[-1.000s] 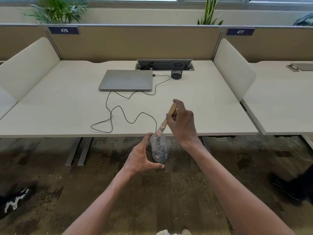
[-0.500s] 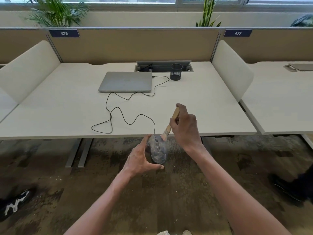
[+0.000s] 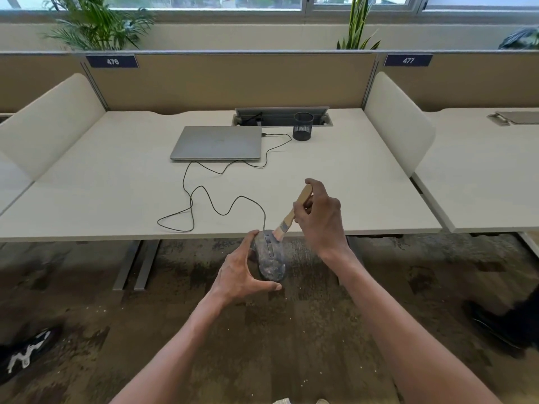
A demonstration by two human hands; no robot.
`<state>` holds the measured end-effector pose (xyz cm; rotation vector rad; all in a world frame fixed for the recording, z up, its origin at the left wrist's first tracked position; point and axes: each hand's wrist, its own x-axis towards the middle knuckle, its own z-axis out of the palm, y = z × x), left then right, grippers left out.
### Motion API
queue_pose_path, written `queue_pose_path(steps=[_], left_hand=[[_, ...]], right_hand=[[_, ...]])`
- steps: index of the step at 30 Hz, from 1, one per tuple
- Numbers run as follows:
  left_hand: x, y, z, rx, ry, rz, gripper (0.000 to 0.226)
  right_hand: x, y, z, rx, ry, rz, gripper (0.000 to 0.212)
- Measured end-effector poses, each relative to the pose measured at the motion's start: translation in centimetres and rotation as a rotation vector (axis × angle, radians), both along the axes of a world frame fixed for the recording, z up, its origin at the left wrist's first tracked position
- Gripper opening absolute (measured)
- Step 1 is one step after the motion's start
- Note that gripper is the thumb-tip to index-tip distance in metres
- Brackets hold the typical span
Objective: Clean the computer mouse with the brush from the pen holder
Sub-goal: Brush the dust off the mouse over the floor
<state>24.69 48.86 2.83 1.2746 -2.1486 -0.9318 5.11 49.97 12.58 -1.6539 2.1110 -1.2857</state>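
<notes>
Both hands busy: left hand (image 3: 243,274) cups the mouse (image 3: 269,255) just off the table (image 3: 116,199) edge, probably so dust drops to the floor. Right hand (image 3: 319,220) pinches the brush (image 3: 291,215), bristles on the mouse's front. Pen holder (image 3: 303,126) empty.

The left hand (image 3: 243,272) covers the near left side of the computer mouse (image 3: 269,256), so the fingers behind it cannot be seen. The right hand (image 3: 319,217) hides the middle of the brush (image 3: 291,214) handle. The brush bristles blur against the mouse. The pen holder (image 3: 303,126) is too small to show its contents. Both forearms are cut off by the bottom edge.
</notes>
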Motion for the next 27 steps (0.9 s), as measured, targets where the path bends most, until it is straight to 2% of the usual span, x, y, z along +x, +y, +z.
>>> queue_pose_path(steps=[4, 8, 15, 20, 27], left_hand=[[0.2, 0.0, -0.1, 0.01, 0.014, 0.006, 0.129], [0.0, -0.1, 0.0, 0.012, 0.009, 0.013, 0.13], [0.0, -0.8, -0.2, 0.016, -0.02, 0.025, 0.133], [-0.3, -1.0, 0.1, 0.006, -0.015, 0.036, 0.131], [-0.4, -1.3, 0.4, -0.006, -0.015, 0.027, 0.132]], right_hand=[[-0.3, 0.0, 0.0, -0.006, 0.021, -0.033, 0.053], [0.6, 0.0, 0.3, -0.063, -0.059, -0.004, 0.051], [1.1, 0.4, -0.2, 0.001, -0.047, 0.005, 0.05], [1.6, 0.3, 0.4, -0.039, -0.093, 0.046, 0.051], [1.7, 0.7, 1.0, -0.026, 0.078, -0.002, 0.052]])
